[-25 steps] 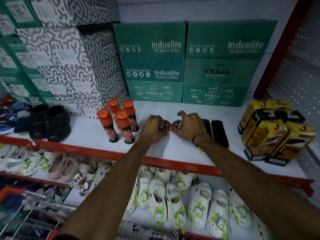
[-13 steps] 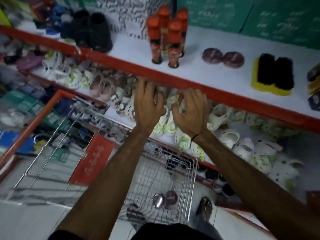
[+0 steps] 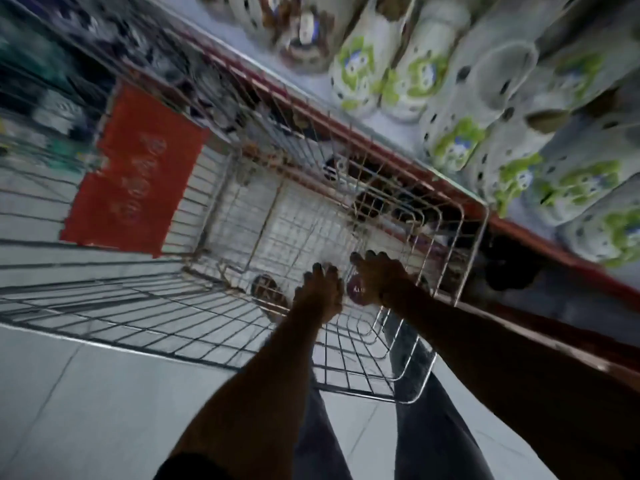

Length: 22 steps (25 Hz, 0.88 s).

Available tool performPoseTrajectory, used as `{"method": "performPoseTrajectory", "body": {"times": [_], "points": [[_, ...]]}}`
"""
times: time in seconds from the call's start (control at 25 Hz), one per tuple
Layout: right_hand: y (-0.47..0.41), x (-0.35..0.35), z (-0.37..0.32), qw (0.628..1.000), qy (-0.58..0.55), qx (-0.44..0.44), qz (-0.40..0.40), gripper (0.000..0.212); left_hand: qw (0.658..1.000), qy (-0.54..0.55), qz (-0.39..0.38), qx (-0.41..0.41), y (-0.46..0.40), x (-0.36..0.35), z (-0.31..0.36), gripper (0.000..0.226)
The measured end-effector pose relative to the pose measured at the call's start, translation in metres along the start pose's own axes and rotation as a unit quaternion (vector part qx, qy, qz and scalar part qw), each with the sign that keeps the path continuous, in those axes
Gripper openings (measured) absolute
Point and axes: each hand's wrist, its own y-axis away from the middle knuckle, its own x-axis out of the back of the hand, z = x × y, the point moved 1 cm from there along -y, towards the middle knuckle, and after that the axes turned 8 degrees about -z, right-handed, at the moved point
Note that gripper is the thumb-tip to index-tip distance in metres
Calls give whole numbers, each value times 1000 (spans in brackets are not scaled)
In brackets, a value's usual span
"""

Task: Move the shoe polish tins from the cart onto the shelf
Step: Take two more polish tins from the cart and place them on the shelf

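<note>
Both hands have dropped from the shelf edge down into the wire cart (image 3: pixel 460 258); the view has tilted down with them. Left hand (image 3: pixel 320 292) reaches to the cart floor near the right wall, fingers spread down; can't tell if it grips anything. Right hand (image 3: pixel 381 277) curls over a dark red polish tin (image 3: pixel 356 289), grasp unclear through blur. Another tin (image 3: pixel 266 287) lies on the cart floor just left of the left hand. White clogs (image 3: pixel 460 133) sit on the shelf (image 3: pixel 540 237) beside the cart.

White clogs (image 3: pixel 460 109), red sign (image 3: pixel 135 168).
</note>
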Motion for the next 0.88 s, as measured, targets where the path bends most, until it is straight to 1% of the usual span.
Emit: {"method": "performPoseTrajectory", "body": {"times": [0.04,0.08,0.16,0.2,0.24,0.32,0.36,0.4,0.52,0.6,0.68,0.8,0.88], "points": [[-13,-16,-3,1000,10,-2,-4,79,1000,-19,-9,19,-12,-14,-1,82],[-23,-30,-9,1000,14,-6,0,72,999,-29,-4,28,-21,-25,-2,87],[-38,-50,-15,999,18,-21,33,55,999,-40,31,19,-37,-37,-5,79],[-42,-54,-16,998,21,-22,53,52,998,-48,43,13,-42,-39,-8,76],[-43,-55,-15,997,31,-18,62,53,998,-55,41,13,-43,-38,-10,78],[-32,-45,-13,997,40,-8,70,66,998,-46,29,27,-33,-25,-17,90],[-26,-33,-12,996,41,-10,76,72,998,-37,40,35,-24,-11,-20,93],[-21,-22,-10,996,35,-15,85,75,997,-25,56,38,-17,2,-25,91],[17,41,-25,991,8,15,132,72,988,48,145,28,37,70,-39,79],[49,91,-43,981,-32,52,186,74,968,105,226,21,80,120,-48,78],[83,139,-62,960,-67,95,254,71,940,138,312,-4,119,169,-50,76],[140,205,-96,914,-74,154,368,61,884,129,445,-61,182,240,-41,65],[174,243,-108,882,-76,181,428,68,844,123,513,-99,213,281,-28,57]]}}
